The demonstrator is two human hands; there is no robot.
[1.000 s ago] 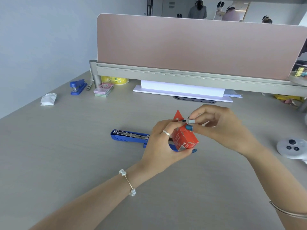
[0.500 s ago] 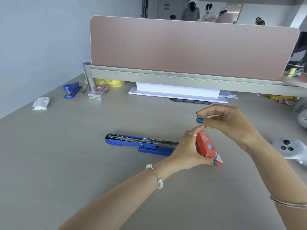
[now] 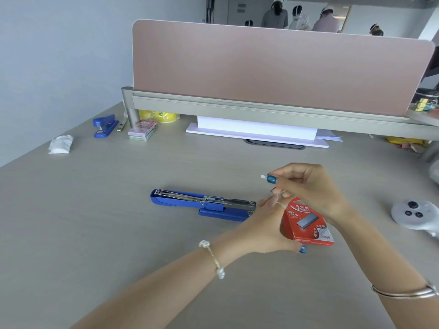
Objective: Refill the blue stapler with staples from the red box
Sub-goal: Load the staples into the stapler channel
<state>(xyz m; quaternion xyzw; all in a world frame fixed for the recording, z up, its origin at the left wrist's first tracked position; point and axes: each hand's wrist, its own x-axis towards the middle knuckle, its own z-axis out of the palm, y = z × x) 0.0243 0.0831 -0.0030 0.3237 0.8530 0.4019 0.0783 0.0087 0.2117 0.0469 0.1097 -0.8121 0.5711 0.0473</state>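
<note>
The blue stapler lies flat on the desk, swung fully open with its metal staple channel facing up. My left hand grips the red staple box just right of the stapler, printed face tilted toward me. Just above the box, my right hand pinches a small strip of staples between thumb and fingertip, its pale end sticking out to the left.
A second blue stapler, a white crumpled packet and a stack of small boxes sit at the far left. A white controller lies to the right. A pink divider and white paper stack close the back.
My left hand carried the red box down and to the right, uncovering the open stapler. My right hand drew the staple strip out of the box and lifted it clear.
</note>
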